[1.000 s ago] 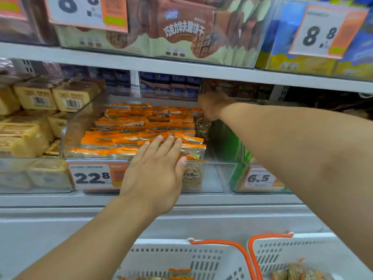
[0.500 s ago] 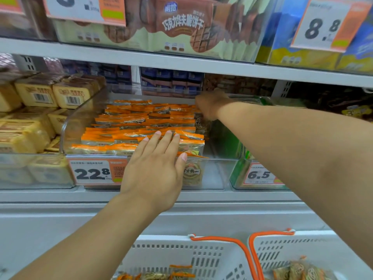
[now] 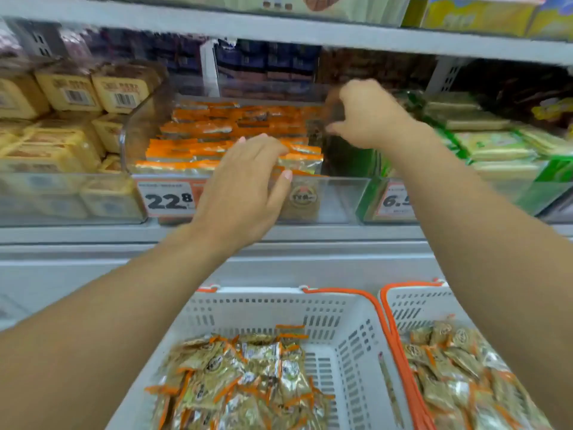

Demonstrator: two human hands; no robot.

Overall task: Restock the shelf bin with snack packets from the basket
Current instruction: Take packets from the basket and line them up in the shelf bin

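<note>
A clear shelf bin (image 3: pixel 341 197) with a 22.8 price tag holds rows of orange-edged snack packets (image 3: pixel 198 147). My left hand (image 3: pixel 245 187) lies over the bin's front edge, with bent fingers touching the front row and the thumb by the front wall. My right hand (image 3: pixel 369 116) hovers over the bin's back right corner with its fingers curled down. Blur hides whether it pinches a packet. Below, a white basket (image 3: pixel 263 308) with orange handles holds several loose gold-and-orange packets (image 3: pixel 242 377).
A second white basket (image 3: pixel 415 305) of the same packets (image 3: pixel 459 367) stands to the right. Yellow packs (image 3: pixel 71 91) fill the bin to the left, and green packs (image 3: pixel 493 144) fill the bin to the right. A shelf board (image 3: pixel 279 29) runs close overhead.
The view has tilted down, so more of both baskets shows. My left fingers have bent from flat onto the front row. My right hand has lifted slightly at the bin's back right corner.
</note>
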